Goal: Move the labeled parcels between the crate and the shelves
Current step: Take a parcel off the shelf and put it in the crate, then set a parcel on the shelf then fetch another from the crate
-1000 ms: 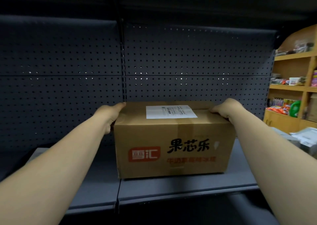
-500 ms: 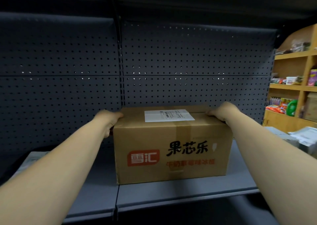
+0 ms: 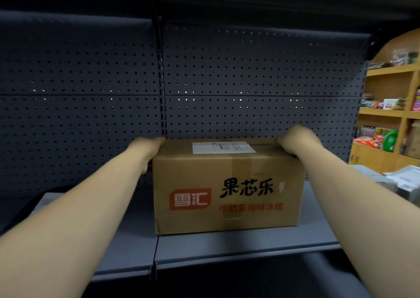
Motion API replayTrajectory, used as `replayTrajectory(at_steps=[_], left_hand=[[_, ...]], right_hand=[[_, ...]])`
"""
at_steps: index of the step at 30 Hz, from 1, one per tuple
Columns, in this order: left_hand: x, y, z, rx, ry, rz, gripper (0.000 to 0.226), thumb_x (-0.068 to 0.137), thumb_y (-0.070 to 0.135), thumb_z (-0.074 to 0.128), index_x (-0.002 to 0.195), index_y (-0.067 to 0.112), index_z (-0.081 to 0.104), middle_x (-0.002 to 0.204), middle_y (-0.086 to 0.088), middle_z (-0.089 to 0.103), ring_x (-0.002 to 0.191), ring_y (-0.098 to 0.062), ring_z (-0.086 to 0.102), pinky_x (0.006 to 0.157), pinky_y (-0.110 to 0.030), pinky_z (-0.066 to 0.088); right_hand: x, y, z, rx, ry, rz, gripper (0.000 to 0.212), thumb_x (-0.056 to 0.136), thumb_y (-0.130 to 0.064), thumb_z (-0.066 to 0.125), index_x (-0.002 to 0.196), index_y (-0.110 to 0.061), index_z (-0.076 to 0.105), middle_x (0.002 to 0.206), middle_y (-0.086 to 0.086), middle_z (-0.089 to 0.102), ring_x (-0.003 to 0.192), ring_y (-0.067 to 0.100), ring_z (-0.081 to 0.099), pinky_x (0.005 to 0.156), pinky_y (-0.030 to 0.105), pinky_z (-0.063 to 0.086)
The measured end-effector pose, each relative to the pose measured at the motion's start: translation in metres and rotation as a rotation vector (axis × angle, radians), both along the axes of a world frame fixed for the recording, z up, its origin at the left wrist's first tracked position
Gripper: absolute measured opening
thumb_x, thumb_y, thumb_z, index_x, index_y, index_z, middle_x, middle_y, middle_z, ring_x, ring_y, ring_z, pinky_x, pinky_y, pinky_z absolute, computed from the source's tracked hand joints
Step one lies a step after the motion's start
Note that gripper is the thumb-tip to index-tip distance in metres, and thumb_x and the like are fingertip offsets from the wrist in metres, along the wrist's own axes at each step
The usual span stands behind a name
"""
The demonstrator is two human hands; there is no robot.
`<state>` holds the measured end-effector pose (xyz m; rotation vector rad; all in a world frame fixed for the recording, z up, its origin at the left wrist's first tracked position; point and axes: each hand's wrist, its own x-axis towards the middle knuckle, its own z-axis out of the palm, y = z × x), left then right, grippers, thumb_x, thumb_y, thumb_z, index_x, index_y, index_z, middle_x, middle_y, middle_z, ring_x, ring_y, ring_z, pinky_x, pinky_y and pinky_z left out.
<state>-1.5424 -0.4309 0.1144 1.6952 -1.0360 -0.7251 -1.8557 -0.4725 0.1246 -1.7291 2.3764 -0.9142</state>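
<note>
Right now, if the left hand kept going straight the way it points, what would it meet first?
Most likely the dark perforated back panel behind the shelf. The left hand reaches forward along the cardboard box's left top edge; the gap to the panel cannot be judged.

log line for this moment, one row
box on grey shelf | left hand grips left top edge | right hand grips right top edge

parcel: matt brown cardboard (paper label) | shelf: smooth grey metal | backboard: perforated
</note>
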Motion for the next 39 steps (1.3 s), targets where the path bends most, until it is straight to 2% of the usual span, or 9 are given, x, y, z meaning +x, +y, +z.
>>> replayTrajectory(at_steps=[2, 5, 7, 9, 13, 24, 31, 34, 39], left_hand=[[0.003, 0.002, -0.002, -0.05, -0.109, 0.057, 0.053, 0.092, 0.048, 0.052, 0.127, 0.008, 0.051, 0.096, -0.013, 0.059, 0.06, -0.018, 0.042, 0.05, -0.028, 0.04], [0.008, 0.009, -0.009, -0.175, -0.387, 0.125, 0.039, 0.094, 0.048, 0.044, 0.101, 0.014, 0.063, 0.09, -0.01, 0.063, 0.062, -0.017, 0.049, 0.057, -0.029, 0.046], [0.011, 0.019, -0.017, -0.254, -0.552, 0.169, 0.047, 0.094, 0.05, 0.042, 0.118, 0.014, 0.062, 0.106, -0.01, 0.067, 0.071, -0.018, 0.054, 0.053, -0.024, 0.042], [0.014, 0.032, -0.025, -0.31, -0.689, 0.218, 0.053, 0.094, 0.051, 0.041, 0.129, 0.015, 0.055, 0.113, -0.011, 0.066, 0.084, -0.024, 0.061, 0.057, -0.028, 0.047], [0.025, 0.057, -0.039, -0.374, -0.879, 0.278, 0.046, 0.095, 0.045, 0.043, 0.122, 0.011, 0.06, 0.119, -0.014, 0.061, 0.1, -0.033, 0.059, 0.071, -0.037, 0.049], [0.121, 0.159, -0.087, -0.266, -1.015, 0.309, 0.044, 0.094, 0.044, 0.045, 0.123, 0.014, 0.059, 0.122, -0.006, 0.062, 0.105, -0.027, 0.06, 0.083, -0.039, 0.05], [0.225, 0.265, -0.126, -0.081, -1.094, 0.39, 0.047, 0.094, 0.045, 0.046, 0.129, 0.015, 0.054, 0.127, -0.003, 0.06, 0.107, -0.022, 0.061, 0.082, -0.035, 0.049], [0.272, 0.319, -0.145, 0.029, -1.116, 0.425, 0.043, 0.094, 0.046, 0.045, 0.121, 0.016, 0.058, 0.12, -0.002, 0.063, 0.102, -0.021, 0.061, 0.078, -0.034, 0.049], [0.344, 0.41, -0.172, 0.186, -1.147, 0.533, 0.043, 0.094, 0.046, 0.043, 0.118, 0.015, 0.06, 0.116, -0.003, 0.063, 0.101, -0.021, 0.061, 0.08, -0.033, 0.049]], right_hand=[[0.008, 0.007, -0.002, -0.074, 0.057, 0.002, 0.028, 0.091, -0.03, 0.05, 0.076, -0.007, 0.051, 0.075, 0.009, 0.055, 0.068, 0.024, 0.053, 0.053, 0.026, 0.04], [0.025, 0.02, -0.007, -0.254, 0.182, 0.051, 0.033, 0.092, -0.036, 0.048, 0.103, -0.008, 0.063, 0.098, 0.016, 0.062, 0.097, 0.032, 0.054, 0.066, 0.033, 0.044], [0.04, 0.031, -0.013, -0.413, 0.267, 0.113, 0.036, 0.093, -0.035, 0.047, 0.105, -0.006, 0.065, 0.101, 0.017, 0.064, 0.101, 0.034, 0.053, 0.067, 0.033, 0.04], [0.056, 0.043, -0.02, -0.538, 0.305, 0.18, 0.035, 0.094, -0.033, 0.048, 0.103, -0.006, 0.067, 0.101, 0.015, 0.065, 0.099, 0.034, 0.054, 0.069, 0.035, 0.039], [0.091, 0.065, -0.035, -0.611, 0.315, 0.278, 0.033, 0.094, -0.034, 0.048, 0.109, -0.013, 0.068, 0.107, 0.008, 0.067, 0.104, 0.03, 0.055, 0.085, 0.038, 0.042], [0.219, 0.143, -0.084, -0.614, 0.249, 0.514, 0.031, 0.093, -0.032, 0.049, 0.113, -0.015, 0.065, 0.114, 0.003, 0.064, 0.114, 0.024, 0.051, 0.096, 0.037, 0.039], [0.339, 0.217, -0.128, -0.489, 0.228, 0.683, 0.032, 0.094, -0.032, 0.048, 0.118, -0.016, 0.062, 0.117, 0.001, 0.062, 0.113, 0.023, 0.051, 0.092, 0.035, 0.041], [0.398, 0.256, -0.153, -0.447, 0.243, 0.759, 0.033, 0.093, -0.033, 0.047, 0.12, -0.017, 0.059, 0.116, 0.0, 0.061, 0.11, 0.022, 0.052, 0.091, 0.034, 0.041], [0.49, 0.319, -0.196, -0.362, 0.238, 0.911, 0.04, 0.094, -0.037, 0.046, 0.131, -0.022, 0.053, 0.125, -0.005, 0.058, 0.119, 0.018, 0.05, 0.103, 0.032, 0.036]])
